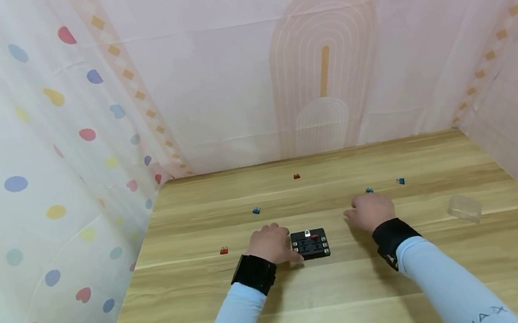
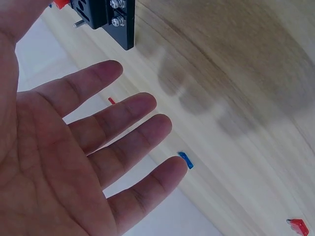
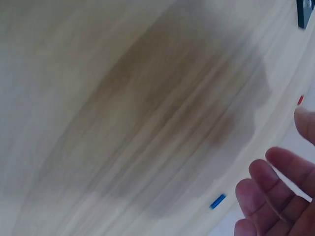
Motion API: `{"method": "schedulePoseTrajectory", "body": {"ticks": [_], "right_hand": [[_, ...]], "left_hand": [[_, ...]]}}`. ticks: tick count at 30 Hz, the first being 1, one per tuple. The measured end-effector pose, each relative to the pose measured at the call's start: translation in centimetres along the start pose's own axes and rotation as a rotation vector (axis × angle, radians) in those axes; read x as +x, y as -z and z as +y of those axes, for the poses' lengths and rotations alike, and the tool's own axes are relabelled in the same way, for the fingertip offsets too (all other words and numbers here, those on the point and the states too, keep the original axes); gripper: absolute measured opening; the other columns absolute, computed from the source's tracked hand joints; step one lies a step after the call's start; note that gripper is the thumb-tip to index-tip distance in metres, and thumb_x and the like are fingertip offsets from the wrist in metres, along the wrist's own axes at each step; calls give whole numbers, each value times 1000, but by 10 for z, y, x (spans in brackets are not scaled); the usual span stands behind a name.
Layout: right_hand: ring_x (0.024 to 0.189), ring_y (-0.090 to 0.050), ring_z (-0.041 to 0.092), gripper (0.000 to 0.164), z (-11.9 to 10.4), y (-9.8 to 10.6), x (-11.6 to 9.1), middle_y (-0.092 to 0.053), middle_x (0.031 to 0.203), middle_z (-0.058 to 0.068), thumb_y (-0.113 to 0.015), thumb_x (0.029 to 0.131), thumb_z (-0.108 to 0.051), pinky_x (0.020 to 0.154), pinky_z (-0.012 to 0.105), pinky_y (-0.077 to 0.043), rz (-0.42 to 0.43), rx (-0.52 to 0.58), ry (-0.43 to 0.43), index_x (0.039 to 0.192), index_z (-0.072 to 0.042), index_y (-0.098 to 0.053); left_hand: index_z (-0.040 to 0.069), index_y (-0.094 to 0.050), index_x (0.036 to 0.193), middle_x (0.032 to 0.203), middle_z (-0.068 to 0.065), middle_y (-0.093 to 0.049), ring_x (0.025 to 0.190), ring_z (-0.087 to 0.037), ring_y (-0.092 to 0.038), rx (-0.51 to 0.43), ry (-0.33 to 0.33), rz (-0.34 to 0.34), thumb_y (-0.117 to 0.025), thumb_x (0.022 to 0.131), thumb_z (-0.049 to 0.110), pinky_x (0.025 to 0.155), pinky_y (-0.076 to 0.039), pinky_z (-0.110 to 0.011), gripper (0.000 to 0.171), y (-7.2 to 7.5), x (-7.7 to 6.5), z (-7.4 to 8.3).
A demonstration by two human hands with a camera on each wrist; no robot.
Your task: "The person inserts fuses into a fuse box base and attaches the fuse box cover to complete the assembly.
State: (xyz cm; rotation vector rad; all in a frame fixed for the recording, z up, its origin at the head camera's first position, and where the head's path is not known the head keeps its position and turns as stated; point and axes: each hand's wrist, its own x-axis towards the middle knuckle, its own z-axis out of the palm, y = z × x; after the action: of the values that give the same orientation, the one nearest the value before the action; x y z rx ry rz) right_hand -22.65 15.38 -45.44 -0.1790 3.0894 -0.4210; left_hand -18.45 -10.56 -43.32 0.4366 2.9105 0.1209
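Fuse block (image 1: 311,252), black, flat on wood-grain tabletop (image 1: 328,301), between left hand (image 1: 270,242) and right hand (image 1: 371,212).

Left fingers straight and spread, grasping nothing; thumb at the block's near left corner, contact hard to tell. Right fingers loosely bent, released, apart from the block; middle blue fuse (image 1: 369,190) just beyond, rightmost blue fuse (image 1: 400,181) farther right. Red piece (image 1: 315,237) on top of the block. Leftmost blue fuse (image 1: 256,211) beyond left hand, near red fuse (image 1: 224,250) to its left, far red fuse (image 1: 296,176) toward back edge. Clear box (image 1: 464,209) at right.
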Motion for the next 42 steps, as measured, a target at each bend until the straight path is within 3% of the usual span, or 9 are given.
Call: {"method": "schedulePoseTrajectory", "body": {"ticks": [4,9,17,25,32,37,42], "right_hand": [[59,-53,19,35,13,4,4,-59,67,3,-63,94,-37,50,34,-43,-22,29,-78,78,-7,-70],[62,-57,22,36,24,11,9,-65,74,10,-62,95,-36,50,36,-45,-23,63,-132,87,-2,-71],[56,-53,21,45,33,17,16,-54,59,6,-64,95,-36,49,35,-43,-5,56,-181,61,-9,-54],[54,-48,19,51,38,13,23,-47,54,2,-63,95,-38,49,32,-39,-7,24,-198,54,-14,-44],[57,-53,20,49,42,5,33,-55,58,5,-61,96,-39,50,33,-43,-49,-23,-209,57,-11,-56],[65,-63,25,41,43,-1,40,-65,69,11,-62,96,-36,56,39,-50,-34,-57,-186,73,-4,-71],[70,-67,29,34,42,-4,39,-68,77,16,-63,98,-29,58,44,-53,14,-93,-150,85,1,-73]], "left_hand": [[9,-69,120,108,-8,-66,101,-29,-62,-26,8,-7,-85,69,55,86,-50,-48,70,1,-2,-1],[9,-69,121,110,-9,-66,102,-31,-62,-38,23,-17,-85,69,55,87,-49,-49,71,1,-3,-1],[10,-69,121,108,-8,-67,100,-30,-62,-29,30,-12,-86,68,55,84,-50,-48,71,0,-4,-1],[11,-70,120,107,-6,-67,100,-28,-62,-11,23,-2,-85,68,55,85,-50,-47,70,-1,-3,-1],[10,-70,119,106,-6,-66,99,-28,-62,7,21,2,-85,68,56,84,-50,-47,70,2,-3,-1],[11,-70,121,106,-6,-66,99,-27,-61,13,22,3,-85,69,56,85,-50,-46,71,4,-4,0],[11,-69,121,106,-6,-66,99,-27,-61,10,19,1,-84,69,56,84,-51,-46,71,5,-5,1]]}}
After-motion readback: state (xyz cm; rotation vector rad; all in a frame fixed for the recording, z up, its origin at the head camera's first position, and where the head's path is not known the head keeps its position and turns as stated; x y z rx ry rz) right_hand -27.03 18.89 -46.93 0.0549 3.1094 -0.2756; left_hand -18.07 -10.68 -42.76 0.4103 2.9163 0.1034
